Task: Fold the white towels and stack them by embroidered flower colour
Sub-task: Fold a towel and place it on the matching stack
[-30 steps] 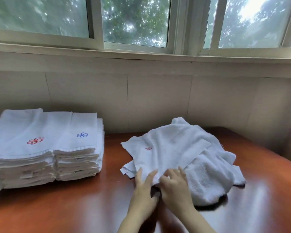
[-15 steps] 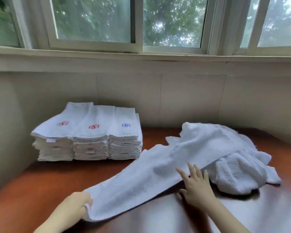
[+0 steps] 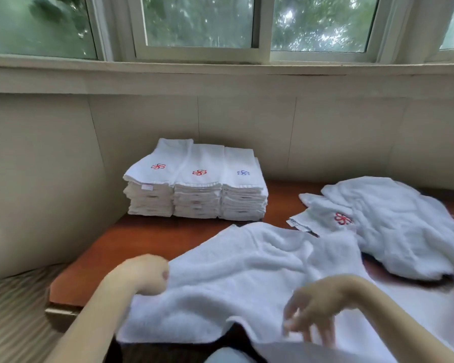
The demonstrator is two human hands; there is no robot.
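A white towel [image 3: 247,279] lies spread across the near part of the reddish wooden table [image 3: 147,239], its front edge hanging over the table's edge. My left hand [image 3: 144,273] is closed on the towel's left edge. My right hand [image 3: 315,310] hovers over the towel's front edge with its fingers curled down and blurred. Against the back wall stand three stacks of folded towels: two with a red flower on top [image 3: 158,166] [image 3: 199,172] and one with a blue flower [image 3: 243,173]. A loose pile of unfolded towels [image 3: 393,226] lies at the right, showing one red flower.
A tiled wall and a window sill run behind the table. The wall turns a corner at the left of the stacks. Striped fabric [image 3: 13,310] lies below the table's left end.
The towel has been pulled off the pile toward me and to the left, and now lies spread out. My left hand stays on its left edge; my right hand has dropped to its front edge.
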